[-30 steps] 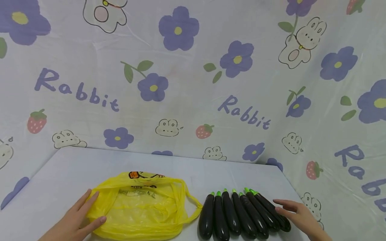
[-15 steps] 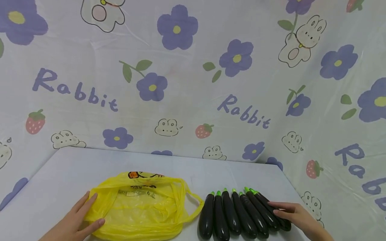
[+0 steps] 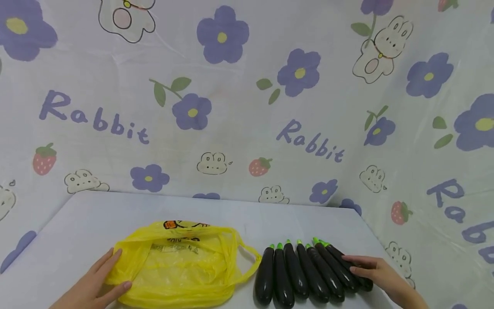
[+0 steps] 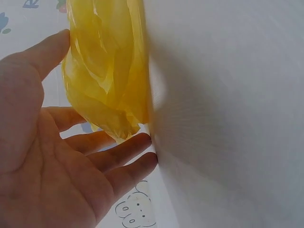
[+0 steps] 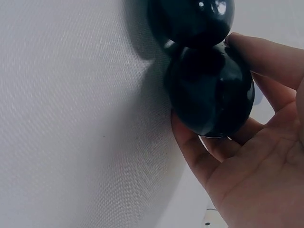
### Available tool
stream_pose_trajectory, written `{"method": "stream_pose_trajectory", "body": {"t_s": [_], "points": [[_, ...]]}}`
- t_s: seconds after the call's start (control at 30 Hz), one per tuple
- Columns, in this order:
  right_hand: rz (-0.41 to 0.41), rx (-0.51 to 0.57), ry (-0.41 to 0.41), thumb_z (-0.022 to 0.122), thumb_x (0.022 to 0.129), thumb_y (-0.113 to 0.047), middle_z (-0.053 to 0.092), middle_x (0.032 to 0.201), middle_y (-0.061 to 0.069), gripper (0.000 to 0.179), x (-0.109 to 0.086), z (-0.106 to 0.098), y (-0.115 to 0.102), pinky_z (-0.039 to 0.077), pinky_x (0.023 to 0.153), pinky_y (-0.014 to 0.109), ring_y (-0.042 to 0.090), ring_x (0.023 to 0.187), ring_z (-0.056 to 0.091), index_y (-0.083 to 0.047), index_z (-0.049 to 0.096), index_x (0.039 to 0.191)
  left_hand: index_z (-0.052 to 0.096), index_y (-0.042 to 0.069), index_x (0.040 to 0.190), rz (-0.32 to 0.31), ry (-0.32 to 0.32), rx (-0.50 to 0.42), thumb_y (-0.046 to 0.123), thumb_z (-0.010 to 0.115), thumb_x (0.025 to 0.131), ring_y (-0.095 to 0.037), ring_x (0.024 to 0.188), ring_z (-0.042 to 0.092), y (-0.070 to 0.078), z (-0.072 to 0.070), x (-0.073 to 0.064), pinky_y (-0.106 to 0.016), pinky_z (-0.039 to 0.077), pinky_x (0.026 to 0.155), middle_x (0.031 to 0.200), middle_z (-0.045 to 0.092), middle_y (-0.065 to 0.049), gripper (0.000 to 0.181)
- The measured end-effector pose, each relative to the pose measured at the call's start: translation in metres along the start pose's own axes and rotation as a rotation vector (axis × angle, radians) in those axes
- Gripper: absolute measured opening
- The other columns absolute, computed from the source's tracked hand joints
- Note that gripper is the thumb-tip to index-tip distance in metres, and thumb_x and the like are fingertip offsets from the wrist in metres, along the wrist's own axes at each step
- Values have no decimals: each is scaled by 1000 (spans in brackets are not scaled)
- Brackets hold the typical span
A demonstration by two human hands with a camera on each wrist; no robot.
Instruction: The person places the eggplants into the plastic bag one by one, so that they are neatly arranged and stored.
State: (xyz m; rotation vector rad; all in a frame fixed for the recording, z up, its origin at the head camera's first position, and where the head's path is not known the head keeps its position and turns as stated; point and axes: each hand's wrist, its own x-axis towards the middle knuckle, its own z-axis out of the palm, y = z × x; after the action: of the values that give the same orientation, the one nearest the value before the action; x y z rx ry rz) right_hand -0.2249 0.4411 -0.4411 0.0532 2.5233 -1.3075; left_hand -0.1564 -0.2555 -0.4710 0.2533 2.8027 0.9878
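Note:
A crumpled yellow plastic bag lies on its side left of centre in the head view, its mouth spread and one handle loop trailing right. Against its left end rests my left hand, fingers straight and thumb apart; the left wrist view shows thumb and fingers loosely about the bag's edge. Several dark glossy eggplants with green stem ends lie side by side to the right. My right hand grips the rightmost eggplant, thumb on top and fingers curled beneath, partly hiding it in the head view.
Everything lies on a white table. Behind and to the right hangs a white cloth printed with flowers, rabbits and strawberries. The bag's handle loop reaches the leftmost eggplant.
My right hand has moved left onto the rightmost eggplant and taken hold of it. My left hand has shifted slightly left along the bag's end. The view has turned slightly.

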Motion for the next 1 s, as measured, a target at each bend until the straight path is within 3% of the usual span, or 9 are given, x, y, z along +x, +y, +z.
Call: {"method": "stream_pose_trajectory", "body": {"t_s": [0.13,0.37,0.57,1.0], "points": [[-11,5,1,69,94,-29,49,142,23,52,1,2,-1,36,103,62,46,135,34,-1,59,136,18,-9,152,-15,-6,2,54,57,95,-64,129,22,0,-2,0,-75,33,93,149,10,-42,93],[53,-40,103,75,88,-30,55,137,19,50,4,3,0,36,102,63,47,134,37,-6,65,131,19,-8,152,-40,-31,-11,56,56,95,-63,128,26,1,-2,3,-73,35,93,149,13,-42,93],[48,-39,123,75,87,-30,56,136,18,50,2,5,1,38,101,62,47,134,36,-6,66,130,19,-9,152,-45,-28,-1,56,56,95,-62,127,28,2,-1,4,-72,36,93,148,15,-43,93],[95,-91,206,79,84,-25,59,131,21,46,2,9,-4,40,98,62,46,127,46,-7,70,125,23,-10,150,-3,17,17,52,57,96,-63,125,31,-6,3,2,-72,38,91,146,20,-43,90]]}}
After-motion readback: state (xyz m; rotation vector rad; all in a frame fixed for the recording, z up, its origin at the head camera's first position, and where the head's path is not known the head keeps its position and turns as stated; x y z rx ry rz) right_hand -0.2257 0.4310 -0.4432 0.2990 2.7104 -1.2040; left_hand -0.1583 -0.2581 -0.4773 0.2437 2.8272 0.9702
